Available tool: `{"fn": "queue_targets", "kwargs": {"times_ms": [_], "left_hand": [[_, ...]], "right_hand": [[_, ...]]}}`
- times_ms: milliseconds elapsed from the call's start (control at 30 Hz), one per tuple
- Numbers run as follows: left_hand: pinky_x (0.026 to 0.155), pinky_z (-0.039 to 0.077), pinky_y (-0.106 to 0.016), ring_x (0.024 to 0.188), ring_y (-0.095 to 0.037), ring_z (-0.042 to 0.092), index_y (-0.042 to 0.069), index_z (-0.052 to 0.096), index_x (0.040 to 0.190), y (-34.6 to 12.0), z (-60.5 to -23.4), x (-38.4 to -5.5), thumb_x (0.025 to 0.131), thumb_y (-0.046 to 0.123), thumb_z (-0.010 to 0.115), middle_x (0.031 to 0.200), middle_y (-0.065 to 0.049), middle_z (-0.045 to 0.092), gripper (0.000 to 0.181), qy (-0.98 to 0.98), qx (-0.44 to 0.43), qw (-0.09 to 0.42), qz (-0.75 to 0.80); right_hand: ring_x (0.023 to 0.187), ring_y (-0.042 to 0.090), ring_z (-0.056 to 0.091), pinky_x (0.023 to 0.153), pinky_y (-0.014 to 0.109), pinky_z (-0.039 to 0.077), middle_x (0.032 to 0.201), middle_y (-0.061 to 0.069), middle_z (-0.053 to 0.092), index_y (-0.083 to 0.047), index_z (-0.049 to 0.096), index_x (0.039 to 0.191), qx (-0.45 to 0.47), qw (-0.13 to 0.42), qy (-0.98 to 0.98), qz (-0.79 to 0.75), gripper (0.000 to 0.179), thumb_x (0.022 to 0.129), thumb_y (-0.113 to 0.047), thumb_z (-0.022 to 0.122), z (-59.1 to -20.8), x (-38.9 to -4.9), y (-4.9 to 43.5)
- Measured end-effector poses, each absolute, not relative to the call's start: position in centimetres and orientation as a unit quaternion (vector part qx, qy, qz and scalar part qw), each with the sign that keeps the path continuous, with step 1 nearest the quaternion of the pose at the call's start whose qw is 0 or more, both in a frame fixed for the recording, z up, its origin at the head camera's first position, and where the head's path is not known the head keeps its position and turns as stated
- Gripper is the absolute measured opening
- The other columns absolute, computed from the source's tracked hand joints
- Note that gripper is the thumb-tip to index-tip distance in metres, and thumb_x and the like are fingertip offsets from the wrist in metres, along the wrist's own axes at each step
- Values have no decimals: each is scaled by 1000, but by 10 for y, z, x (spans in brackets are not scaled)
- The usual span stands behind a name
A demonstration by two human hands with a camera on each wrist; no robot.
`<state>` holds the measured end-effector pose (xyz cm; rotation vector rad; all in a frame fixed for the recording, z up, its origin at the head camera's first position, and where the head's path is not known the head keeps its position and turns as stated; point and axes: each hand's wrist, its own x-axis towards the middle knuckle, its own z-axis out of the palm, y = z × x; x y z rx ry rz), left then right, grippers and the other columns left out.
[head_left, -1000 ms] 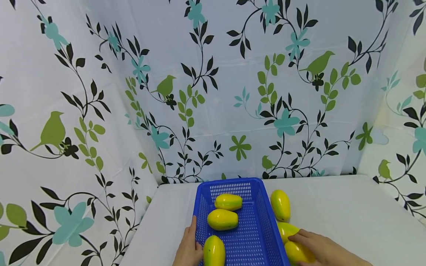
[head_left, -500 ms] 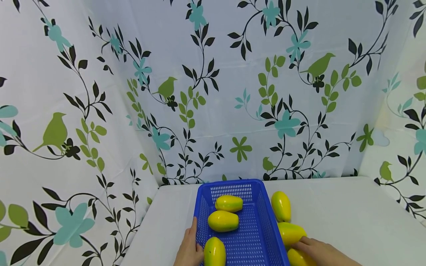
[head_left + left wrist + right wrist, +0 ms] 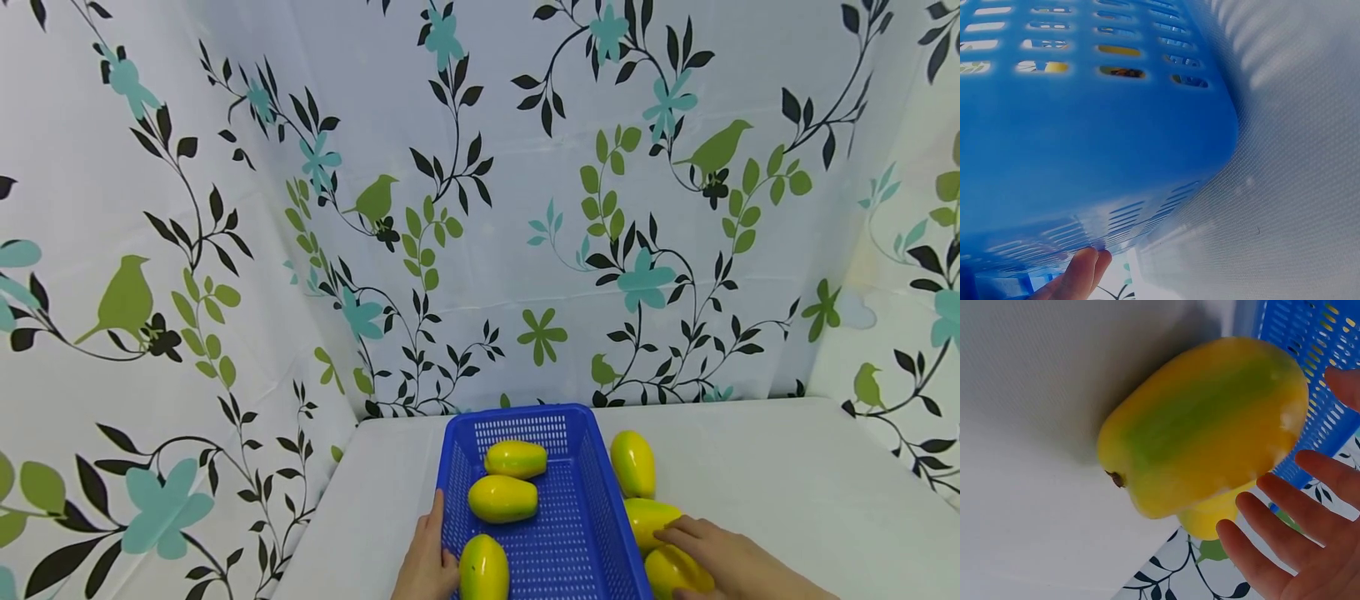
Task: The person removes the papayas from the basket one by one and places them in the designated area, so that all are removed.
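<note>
My left hand (image 3: 429,554) holds the left rim of a blue perforated plastic basket (image 3: 577,533), thumb over the rim. In the left wrist view its fingers (image 3: 1082,275) lie along the outer wall. Inside the basket are three yellow-green papayas, one far (image 3: 516,459), one in the middle (image 3: 502,499) and one near (image 3: 483,571). My right hand (image 3: 723,554) is at the nearest papaya (image 3: 670,571) outside the basket's right wall. The right wrist view shows its fingers spread, straight, beside that papaya (image 3: 1204,425), with the thumb apart.
Two more papayas, one far (image 3: 633,464) and one in the middle (image 3: 649,521), lie along the basket's right side on the white table (image 3: 757,467). A patterned curtain (image 3: 487,250) with birds and leaves stands behind and on both sides.
My right hand has shifted slightly about the nearest papaya, dipping lower half a second ago and now higher over it. My left hand and the basket stay in place.
</note>
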<state>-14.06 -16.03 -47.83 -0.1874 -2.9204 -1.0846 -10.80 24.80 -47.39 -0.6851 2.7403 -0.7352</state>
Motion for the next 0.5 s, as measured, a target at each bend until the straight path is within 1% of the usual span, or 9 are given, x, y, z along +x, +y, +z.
{"fn": "queue_targets", "kwargs": {"times_ms": [100, 200, 300, 400, 500], "left_hand": [[87, 50, -56, 86, -26, 55, -8, 24, 151, -161, -480, -140, 78, -4, 55, 117, -25, 51, 80, -935, -59, 10, -350], [88, 50, -56, 87, -27, 56, -8, 24, 151, -161, -481, -139, 78, -4, 56, 118, -25, 50, 80, -935, -59, 12, -350], [89, 50, -57, 89, -28, 57, -8, 25, 151, -161, -481, -139, 78, -4, 56, 119, -25, 50, 80, -935, -59, 13, -349], [89, 50, -56, 90, -28, 58, -8, 24, 151, -161, -480, -139, 78, -4, 56, 120, -25, 50, 80, -935, -58, 12, -351], [87, 50, -56, 91, -29, 58, -7, 25, 152, -161, -479, -139, 78, -4, 56, 119, -25, 51, 80, -935, -61, 16, -349]], "right_hand": [[105, 28, 61, 80, 52, 55, 126, 8, 60, -13, 61, 129, -248, 80, 939, -226, 55, 88, -50, 66, -470, -108, 249], [109, 34, 60, 80, 53, 55, 130, 11, 58, -14, 61, 129, -254, 60, 941, -214, 55, 88, -51, 65, -464, -108, 248], [114, 38, 58, 82, 56, 53, 136, 13, 54, -14, 59, 132, -242, 66, 941, -226, 57, 88, -51, 65, -456, -108, 247], [118, 41, 55, 84, 63, 50, 140, 15, 51, -13, 56, 135, -240, 68, 938, -241, 59, 90, -49, 64, -447, -108, 246], [118, 41, 55, 84, 65, 49, 140, 14, 51, -15, 56, 135, -254, 34, 938, -233, 58, 90, -50, 63, -441, -110, 244]]}}
